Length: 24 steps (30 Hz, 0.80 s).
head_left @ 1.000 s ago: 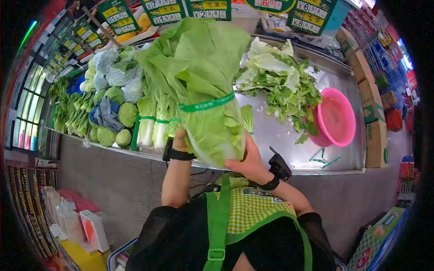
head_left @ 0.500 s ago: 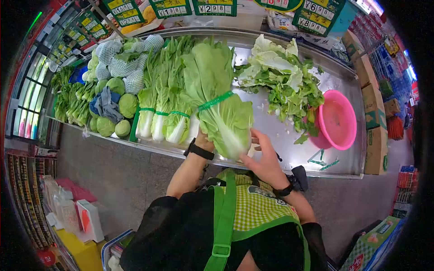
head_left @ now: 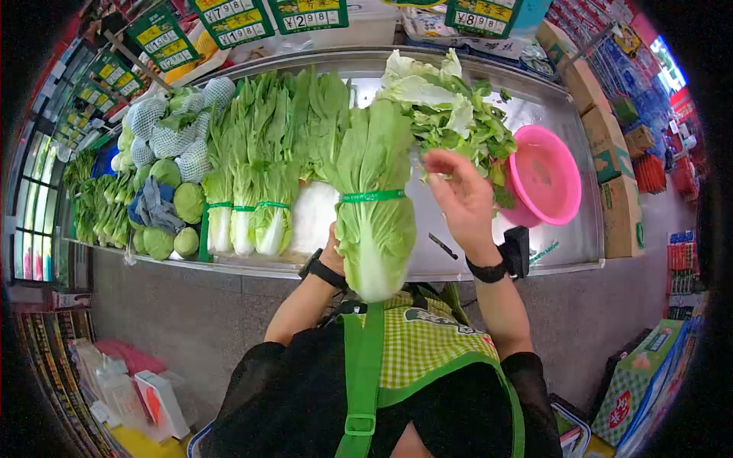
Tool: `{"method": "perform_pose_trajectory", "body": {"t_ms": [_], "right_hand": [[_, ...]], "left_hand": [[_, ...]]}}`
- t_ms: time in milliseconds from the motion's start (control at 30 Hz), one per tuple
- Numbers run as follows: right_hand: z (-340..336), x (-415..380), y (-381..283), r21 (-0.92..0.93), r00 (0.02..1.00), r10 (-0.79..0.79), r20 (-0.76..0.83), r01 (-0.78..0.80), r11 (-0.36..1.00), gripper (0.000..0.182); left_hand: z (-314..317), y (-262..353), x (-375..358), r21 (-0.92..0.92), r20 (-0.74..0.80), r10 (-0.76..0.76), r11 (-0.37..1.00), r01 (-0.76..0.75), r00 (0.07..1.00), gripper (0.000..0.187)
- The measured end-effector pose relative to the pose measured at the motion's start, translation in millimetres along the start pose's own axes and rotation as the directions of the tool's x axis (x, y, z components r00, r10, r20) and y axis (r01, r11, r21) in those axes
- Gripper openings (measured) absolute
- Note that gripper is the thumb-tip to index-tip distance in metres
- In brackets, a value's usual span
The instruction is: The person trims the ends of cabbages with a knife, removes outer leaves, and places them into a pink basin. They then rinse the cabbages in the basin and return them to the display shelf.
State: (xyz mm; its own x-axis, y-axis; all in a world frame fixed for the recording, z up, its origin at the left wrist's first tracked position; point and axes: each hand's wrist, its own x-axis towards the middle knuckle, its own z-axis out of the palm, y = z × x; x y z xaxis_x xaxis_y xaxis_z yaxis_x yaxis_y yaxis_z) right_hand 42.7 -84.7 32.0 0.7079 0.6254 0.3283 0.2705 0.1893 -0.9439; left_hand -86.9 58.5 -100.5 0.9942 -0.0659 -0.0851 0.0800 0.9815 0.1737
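Note:
A large Chinese cabbage [head_left: 374, 244] with a green band around its middle stands out in front of my body, leaves pointing away and white base toward me. My left hand [head_left: 331, 250] grips it from the left, its fingers mostly hidden behind the leaves. To the right of the cabbage, my right hand [head_left: 464, 200] is raised over the metal counter [head_left: 504, 252], fingers loosely bent and apart, holding nothing. Below that hand lies a small knife [head_left: 443, 246]. Several banded cabbages [head_left: 243, 221] lie in a row on the left.
Loose trimmed leaves [head_left: 466, 114] are heaped at the back, beside a pink basin [head_left: 544, 175]. Green ties [head_left: 544, 252] lie near the front right edge. Round cabbages [head_left: 189, 202] and a grey-blue cloth [head_left: 159, 202] are at left. Cardboard boxes [head_left: 622, 217] line the right end.
My right hand has left the cabbage base and moved up and to the right. The cabbage has turned more upright in my left hand. The knife has come into fuller view.

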Motion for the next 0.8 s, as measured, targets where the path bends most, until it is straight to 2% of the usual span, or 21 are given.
{"method": "perform_pose_trajectory", "body": {"t_ms": [100, 167, 200, 233, 300, 333, 367, 400, 433, 467, 500, 567, 633, 667, 700, 733, 767, 800], "right_hand": [[4, 11, 11, 0.054, 0.999, 0.020, -0.048, -0.017, 0.998, 0.039], [4, 20, 17, 0.015, 0.994, 0.031, -0.107, -0.029, 0.999, 0.044], [3, 25, 20, -0.008, 0.995, 0.025, -0.099, -0.026, 1.000, 0.051], [2, 29, 19, -0.009, 0.995, 0.025, -0.101, -0.026, 1.000, 0.051], [0, 34, 15, -0.102, 0.990, 0.128, -0.049, -0.133, 0.986, 0.043], [-2, 35, 15, -0.102, 0.991, 0.126, -0.049, -0.130, 0.986, 0.043], [-7, 35, 15, -0.159, 0.983, 0.185, 0.011, -0.181, 0.970, 0.036], [-10, 34, 15, -0.219, 0.966, 0.248, 0.068, -0.228, 0.949, 0.030], [-11, 32, 14, -0.220, 0.966, 0.248, 0.073, -0.227, 0.949, 0.030], [-11, 29, 13, -0.141, 0.996, 0.034, 0.079, -0.023, 0.990, 0.025], [-12, 25, 12, -0.061, 0.982, -0.179, 0.068, 0.183, 0.981, 0.020], [-18, 16, 7, -0.031, 0.982, -0.156, 0.104, 0.160, 0.987, 0.024], [-22, 10, 5, -0.100, 0.952, -0.213, 0.218, 0.239, 0.966, 0.024], [-18, 0, 1, -0.012, 0.988, -0.042, 0.151, 0.044, 0.999, 0.024], [-14, -3, -4, -0.012, 0.988, -0.040, 0.151, 0.042, 0.999, 0.024], [-11, -4, -14, 0.034, 0.994, 0.016, 0.110, -0.020, 0.999, 0.025], [-11, -3, -26, 0.007, 0.989, 0.055, 0.135, -0.056, 0.998, 0.025], [-11, -1, -38, -0.022, 0.983, 0.093, 0.159, -0.091, 0.996, 0.024]], "left_hand": [[-14, -7, 2, -0.042, -0.007, -0.064, 0.997, 0.064, 0.998, 0.082], [-2, -11, -3, -0.028, -0.127, -0.038, 0.999, 0.035, 0.991, 0.077], [20, -11, -7, 0.012, -0.133, -0.055, 0.998, 0.057, 0.990, 0.073], [10, -11, -6, 0.012, -0.132, -0.057, 0.998, 0.059, 0.990, 0.073], [-6, -9, -5, 0.127, -0.181, -0.038, 0.990, 0.061, 0.983, 0.069], [-13, -8, -9, 0.236, -0.212, -0.003, 0.970, 0.055, 0.977, 0.077], [-8, -6, -8, 0.238, -0.210, 0.000, 0.970, 0.051, 0.978, 0.077], [-5, -6, -7, 0.382, -0.140, 0.074, 0.924, -0.015, 0.987, 0.083], [0, -5, -6, 0.513, -0.059, 0.138, 0.854, -0.088, 0.989, 0.089], [12, -1, -9, 0.521, 0.023, 0.154, 0.841, -0.143, 0.988, 0.099], [10, 1, -11, 0.519, 0.022, 0.159, 0.842, -0.147, 0.987, 0.099], [4, 5, -16, 0.624, 0.036, 0.227, 0.756, -0.199, 0.973, 0.098], [0, 11, -21, 0.681, -0.014, 0.251, 0.711, -0.174, 0.968, 0.100], [9, 14, -23, 0.757, 0.013, 0.283, 0.624, -0.194, 0.959, 0.099], [17, 18, -25, 0.824, 0.045, 0.310, 0.527, -0.211, 0.950, 0.098], [22, 20, -28, 0.811, 0.045, 0.298, 0.547, -0.209, 0.954, 0.100], [21, 22, -30, 0.810, 0.042, 0.295, 0.549, -0.206, 0.955, 0.100], [21, 23, -32, 0.839, 0.038, 0.321, 0.505, -0.205, 0.946, 0.100]]}}
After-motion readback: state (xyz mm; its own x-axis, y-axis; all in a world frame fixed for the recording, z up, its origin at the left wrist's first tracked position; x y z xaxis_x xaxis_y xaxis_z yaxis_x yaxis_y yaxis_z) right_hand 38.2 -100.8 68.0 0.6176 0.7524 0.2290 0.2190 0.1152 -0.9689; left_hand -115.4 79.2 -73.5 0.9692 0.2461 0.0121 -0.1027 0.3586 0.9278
